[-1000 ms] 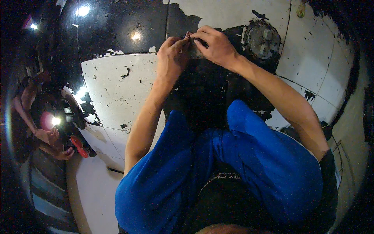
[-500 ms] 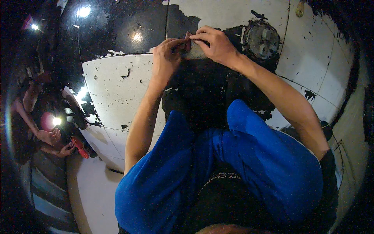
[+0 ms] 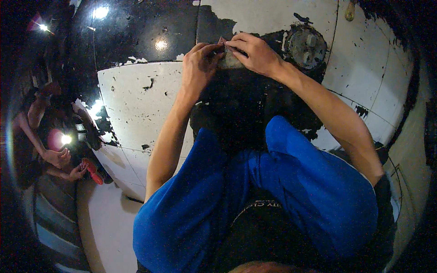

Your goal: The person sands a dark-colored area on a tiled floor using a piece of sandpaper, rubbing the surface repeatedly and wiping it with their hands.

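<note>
Both of my hands meet over a worn black-and-white surface (image 3: 141, 91), beyond my blue-clad knees. Between their fingertips is a small reddish, pointed piece (image 3: 222, 42) that looks like a thin folded sheet; its material is too small to tell. The left hand (image 3: 200, 61) pinches it from the left side, fingers bent and partly in shadow. From the right, my right hand (image 3: 257, 52) grips its other edge between thumb and fingers. A pale grey patch (image 3: 233, 62) lies just beneath the hands.
A round grey plate (image 3: 306, 47) with raised lumps sits to the right of my hands. A small yellowish object (image 3: 349, 12) is at the far right. On the left, another person's hands (image 3: 63, 164) are near a red object (image 3: 93, 170). Bright lights glare there.
Both hands have shifted very slightly right. The fingertips of my right hand have closed in over the reddish piece, which now shows a tilted, pointed shape.
</note>
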Demonstrator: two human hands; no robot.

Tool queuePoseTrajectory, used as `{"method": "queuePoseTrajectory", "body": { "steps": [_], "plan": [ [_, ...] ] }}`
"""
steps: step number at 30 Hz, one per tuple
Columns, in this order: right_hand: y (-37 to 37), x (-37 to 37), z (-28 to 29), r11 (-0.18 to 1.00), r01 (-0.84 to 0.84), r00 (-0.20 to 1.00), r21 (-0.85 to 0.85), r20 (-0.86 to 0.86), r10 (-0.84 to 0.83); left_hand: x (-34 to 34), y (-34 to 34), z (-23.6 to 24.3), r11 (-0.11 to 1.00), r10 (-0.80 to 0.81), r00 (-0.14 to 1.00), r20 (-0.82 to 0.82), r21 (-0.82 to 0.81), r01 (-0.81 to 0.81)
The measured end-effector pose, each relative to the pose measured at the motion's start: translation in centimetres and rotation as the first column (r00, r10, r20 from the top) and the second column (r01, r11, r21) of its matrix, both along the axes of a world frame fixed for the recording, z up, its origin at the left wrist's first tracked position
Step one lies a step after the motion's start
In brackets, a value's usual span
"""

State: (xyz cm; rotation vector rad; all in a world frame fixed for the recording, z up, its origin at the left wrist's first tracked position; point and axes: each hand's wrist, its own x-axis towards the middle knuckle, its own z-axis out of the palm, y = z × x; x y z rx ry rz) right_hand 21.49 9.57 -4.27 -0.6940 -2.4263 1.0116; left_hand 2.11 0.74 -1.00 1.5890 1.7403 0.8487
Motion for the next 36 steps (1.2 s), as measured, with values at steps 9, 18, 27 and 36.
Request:
{"method": "queuePoseTrajectory", "body": {
  "steps": [9, 18, 27, 36],
  "plan": [
    [-1.9, 0.1, -0.2, 0.992, -0.001, 0.999, 0.126, 0.032, -0.003, 0.4, -0.3, -0.3, 0.999, 0.004, 1.0, 0.013, 0.038, -0.005],
    [-2.2, -0.2, 0.6, 0.998, 0.062, 0.998, -0.005, -0.005, -0.062, 0.3, -0.4, -0.4, 0.998, 0.006, 1.0, 0.007, 0.063, -0.006],
    [-1.2, 0.2, -0.5, 0.98, 0.074, 0.996, -0.184, -0.034, -0.081, 0.0, -0.3, -0.3, 1.0, -0.012, 1.0, 0.0, 0.013, 0.012],
    [-1.4, 0.4, -0.5, 0.996, 0.037, 0.997, 0.087, 0.071, -0.043, -0.9, -0.1, -0.9, 0.996, -0.094, 0.995, -0.028, 0.002, 0.094]
  ]
}}
